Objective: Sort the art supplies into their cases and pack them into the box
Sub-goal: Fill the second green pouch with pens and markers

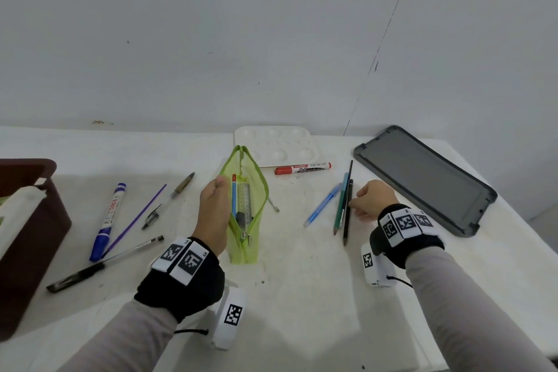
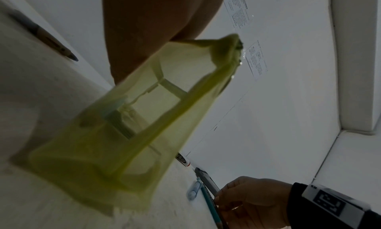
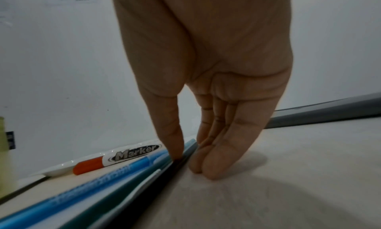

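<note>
While the left hand (image 1: 213, 211) grips the near-side rim of the green mesh pencil case (image 1: 249, 246) and keeps its zipped mouth spread, a steel ruler (image 1: 246, 201) and a blue pencil (image 1: 234, 199) lie inside, just past its fingertips. The right hand (image 1: 373, 199) has its thumb (image 3: 171, 134) and straight fingers (image 3: 214, 157) narrowed around a black pencil (image 1: 347, 214), fingertips on the table (image 1: 302, 296). Beside the thumb lie a teal pencil (image 1: 340, 208), a light blue pen (image 1: 321, 205) and, farther off, a red marker (image 1: 302, 168).
</note>
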